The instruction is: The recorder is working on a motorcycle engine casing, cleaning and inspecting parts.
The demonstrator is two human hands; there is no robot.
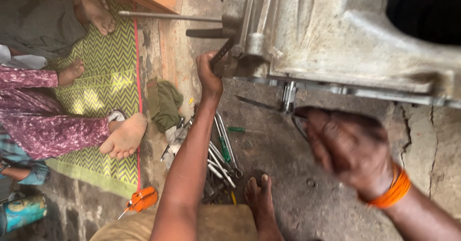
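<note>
My left hand is closed around a dark tool handle against the grey metal engine casing. My right hand, blurred, grips a thin wrench beneath the casing's bolt. Spanners lie on the floor.

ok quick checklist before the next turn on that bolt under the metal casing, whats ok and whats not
1. Left hand gripping the tool at the metal casing: ok.
2. Right hand on the wrench under the casing: ok, though blurred.
3. Wrench fully seated on its bolt: cannot tell.
4. Spare spanners lying on the floor beside the left forearm: ok.
5. Own bare foot clear of the tool pile: not ok, it is close.
6. Another person's foot away from the casing: ok.
</note>
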